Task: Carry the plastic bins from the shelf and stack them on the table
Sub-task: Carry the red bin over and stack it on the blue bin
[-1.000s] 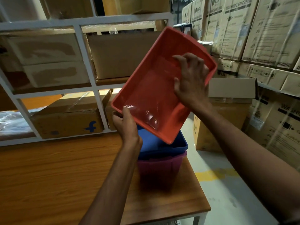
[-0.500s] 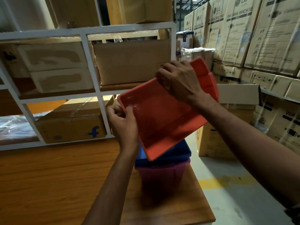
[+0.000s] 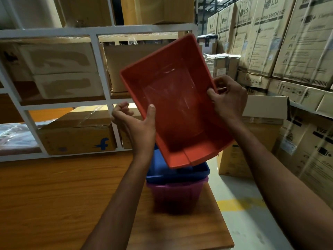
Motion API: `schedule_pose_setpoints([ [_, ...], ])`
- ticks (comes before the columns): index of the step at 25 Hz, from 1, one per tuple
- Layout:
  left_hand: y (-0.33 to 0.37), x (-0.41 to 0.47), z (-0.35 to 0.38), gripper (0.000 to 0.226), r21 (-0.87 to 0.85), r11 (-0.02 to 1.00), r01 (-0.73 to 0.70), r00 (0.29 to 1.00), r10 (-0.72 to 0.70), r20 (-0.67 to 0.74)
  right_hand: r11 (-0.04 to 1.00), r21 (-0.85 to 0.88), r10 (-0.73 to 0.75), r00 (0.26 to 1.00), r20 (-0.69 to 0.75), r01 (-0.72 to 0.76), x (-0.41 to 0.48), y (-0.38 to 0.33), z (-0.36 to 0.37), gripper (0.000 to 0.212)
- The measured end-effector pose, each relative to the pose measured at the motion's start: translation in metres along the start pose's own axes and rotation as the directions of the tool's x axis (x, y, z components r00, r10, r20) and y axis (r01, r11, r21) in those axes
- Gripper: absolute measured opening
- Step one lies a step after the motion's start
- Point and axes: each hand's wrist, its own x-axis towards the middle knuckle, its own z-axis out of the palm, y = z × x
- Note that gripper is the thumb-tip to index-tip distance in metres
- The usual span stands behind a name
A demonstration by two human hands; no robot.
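Both hands hold a red plastic bin point(image 3: 173, 109) in the air between them, tilted so that its open side faces the camera and its near end hangs lowest. The left hand point(image 3: 138, 125) grips the bin's left rim, thumb laid inside the wall and fingers curled behind it. The right hand point(image 3: 228, 98) pinches the right rim, thumb on the edge and fingers bent round the outside. Directly below the hands, a blue bin point(image 3: 162, 172) sits nested in a purple bin point(image 3: 176, 193) on the wooden bench point(image 3: 63, 195), near its right end. Beyond the left hand, a white-framed shelf point(image 3: 100, 69) holds cardboard boxes point(image 3: 77, 136). Past the right hand, LG washing machine cartons point(image 3: 266, 37) are stacked high.
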Motion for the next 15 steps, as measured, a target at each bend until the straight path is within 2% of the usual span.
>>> schedule_pose_setpoints([
  [2,-0.01,-0.007,0.004,0.059,-0.065,0.995,0.078,0.991,-0.071,0.112,0.997,0.046,0.062,0.997,-0.035,-0.06,-0.006,0.001,-0.005,0.01],
  [4,-0.015,-0.011,0.006,0.047,-0.114,0.986,0.119,0.983,-0.101,0.152,0.99,0.088,0.111,0.993,-0.044,-0.107,-0.016,0.004,-0.008,0.009],
  [7,-0.013,-0.006,0.003,0.037,-0.098,0.994,0.054,0.991,-0.042,0.124,0.976,0.153,0.167,0.984,-0.057,-0.157,-0.034,0.008,-0.011,0.009],
  [11,-0.006,0.0,-0.008,0.033,-0.118,0.993,-0.02,0.963,0.051,0.264,0.926,0.245,0.316,0.946,-0.077,-0.289,-0.043,0.013,-0.013,0.014],
  [13,-0.002,0.002,-0.013,0.037,-0.133,0.991,-0.031,0.942,0.074,0.327,0.9,0.3,0.342,0.939,-0.029,-0.318,-0.045,0.014,-0.016,0.015],
  [15,0.0,0.008,-0.021,0.044,-0.142,0.99,-0.016,0.925,0.068,0.374,0.866,0.384,0.303,0.947,0.111,-0.322,-0.048,0.015,-0.022,0.013],
])
